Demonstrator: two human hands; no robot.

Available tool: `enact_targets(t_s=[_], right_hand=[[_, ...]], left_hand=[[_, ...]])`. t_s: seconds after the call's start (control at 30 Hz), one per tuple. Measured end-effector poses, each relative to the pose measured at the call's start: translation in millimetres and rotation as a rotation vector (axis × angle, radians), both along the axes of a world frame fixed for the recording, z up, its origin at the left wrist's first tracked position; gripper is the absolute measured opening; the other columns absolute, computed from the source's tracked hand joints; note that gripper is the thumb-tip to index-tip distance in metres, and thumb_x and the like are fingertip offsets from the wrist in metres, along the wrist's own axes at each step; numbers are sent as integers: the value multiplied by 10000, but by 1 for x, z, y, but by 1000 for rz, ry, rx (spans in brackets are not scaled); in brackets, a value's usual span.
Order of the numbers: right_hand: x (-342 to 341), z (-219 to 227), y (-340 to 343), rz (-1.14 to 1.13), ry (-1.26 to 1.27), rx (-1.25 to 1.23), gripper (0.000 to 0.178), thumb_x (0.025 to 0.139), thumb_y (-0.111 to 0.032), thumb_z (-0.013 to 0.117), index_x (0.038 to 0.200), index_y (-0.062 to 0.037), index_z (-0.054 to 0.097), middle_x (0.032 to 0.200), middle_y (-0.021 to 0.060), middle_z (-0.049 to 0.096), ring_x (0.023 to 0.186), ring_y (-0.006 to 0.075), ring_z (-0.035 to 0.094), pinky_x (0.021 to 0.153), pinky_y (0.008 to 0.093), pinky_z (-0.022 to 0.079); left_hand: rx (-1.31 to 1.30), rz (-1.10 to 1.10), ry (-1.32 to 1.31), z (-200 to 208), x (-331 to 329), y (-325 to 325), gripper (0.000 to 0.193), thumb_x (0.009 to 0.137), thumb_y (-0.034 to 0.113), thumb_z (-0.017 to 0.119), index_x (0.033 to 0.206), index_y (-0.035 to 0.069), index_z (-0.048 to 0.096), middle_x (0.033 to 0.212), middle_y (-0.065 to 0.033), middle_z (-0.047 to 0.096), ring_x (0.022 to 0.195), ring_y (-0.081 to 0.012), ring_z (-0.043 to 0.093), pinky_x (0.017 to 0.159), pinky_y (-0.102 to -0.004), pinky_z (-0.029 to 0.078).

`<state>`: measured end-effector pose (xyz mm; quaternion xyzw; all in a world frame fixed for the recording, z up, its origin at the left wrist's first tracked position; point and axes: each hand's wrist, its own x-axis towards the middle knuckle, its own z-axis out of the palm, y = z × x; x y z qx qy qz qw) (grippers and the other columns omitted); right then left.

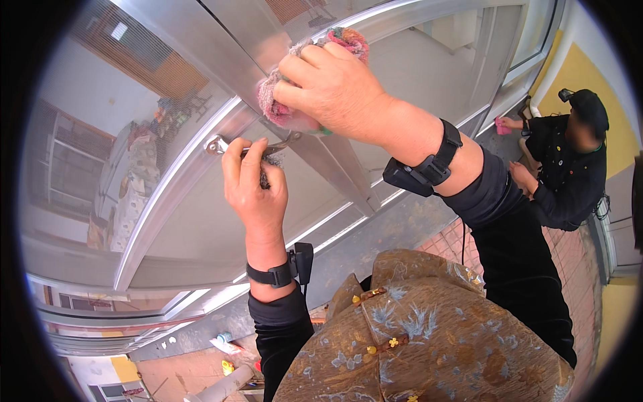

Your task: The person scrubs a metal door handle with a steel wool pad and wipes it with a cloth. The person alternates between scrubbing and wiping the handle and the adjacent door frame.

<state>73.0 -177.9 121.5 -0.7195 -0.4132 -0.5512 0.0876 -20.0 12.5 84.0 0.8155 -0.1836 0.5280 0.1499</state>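
Right hand (338,87) clamped on a pink cloth (272,104), against the door frame (241,47), just above the handle (216,145); left hand (256,187) apart from right, closed on a grey wad (274,161), fingers at the handle; whether they also grip it, cannot tell; co-worker (569,171) low at right, pink rag (502,126) in one hand.

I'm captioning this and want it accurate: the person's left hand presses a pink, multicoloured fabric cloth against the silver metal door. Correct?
Wrong hand: the head view shows the right hand, not the left hand, pressing the pink, multicoloured fabric cloth against the silver metal door.
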Motion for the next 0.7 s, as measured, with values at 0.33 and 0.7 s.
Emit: enact_targets(t_s=[0.33, 0.7], right_hand=[[-42, -3, 24, -366, 91, -648, 138, 755, -214, 695, 858, -125, 717, 888, 23, 616, 899, 203, 582, 783, 343, 414], [-61, -150, -9, 110, 913, -178, 233, 794, -180, 725, 971, -55, 639, 939, 120, 600, 869, 306, 655, 736, 435, 536]], left_hand=[[16, -4, 30, 0, -5, 8, 371, 704, -149, 611, 1031, 5, 693, 1051, -129, 620, 837, -291, 646, 701, -378, 541], [-5, -4, 8, -5, -1, 9, 376, 715, -140, 598, 1035, 23, 708, 1080, -116, 614, 880, -266, 646, 718, -353, 534]])
